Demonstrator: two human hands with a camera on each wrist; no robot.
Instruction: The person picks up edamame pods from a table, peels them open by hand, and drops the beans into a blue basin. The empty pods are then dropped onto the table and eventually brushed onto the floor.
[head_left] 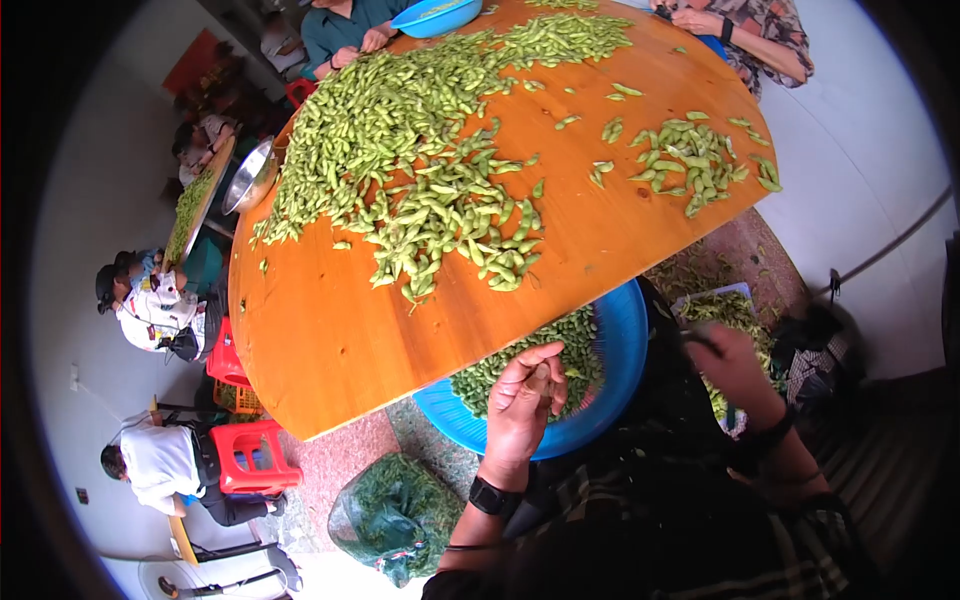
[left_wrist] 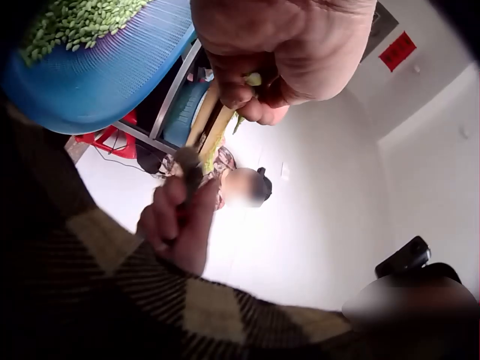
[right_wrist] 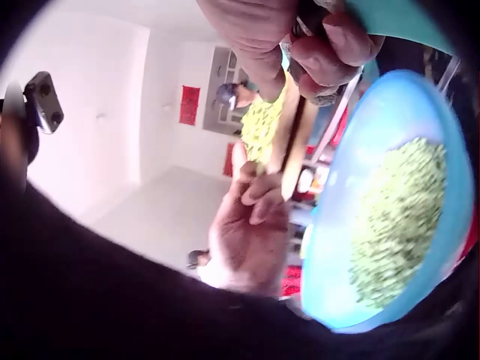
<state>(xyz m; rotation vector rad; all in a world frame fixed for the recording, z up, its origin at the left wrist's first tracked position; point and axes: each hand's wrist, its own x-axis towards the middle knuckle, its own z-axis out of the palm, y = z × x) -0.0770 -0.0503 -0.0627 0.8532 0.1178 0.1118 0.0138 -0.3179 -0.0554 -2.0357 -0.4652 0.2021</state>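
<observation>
My left hand (head_left: 525,410) is raised over a blue basin (head_left: 625,340) of shelled green beans (head_left: 580,360). Its curled fingers pinch a green soybean pod (left_wrist: 238,124), and a pale bean (left_wrist: 253,79) shows among the fingers in the left wrist view. My right hand (head_left: 745,375), blurred in the head view, is off to the right over a crate of pods and husks (head_left: 735,310). Its fingers curl round a small dark object (right_wrist: 309,16) in the right wrist view; I cannot tell its kind. Most of that object is hidden by the fingers.
Many soybean pods (head_left: 400,130) lie heaped on the wooden table (head_left: 340,330), with a smaller pile (head_left: 690,160) at right. A steel bowl (head_left: 250,178) sits by the left edge. Below are a green mesh bag (head_left: 395,510) and red stools (head_left: 250,455). Other people sit around.
</observation>
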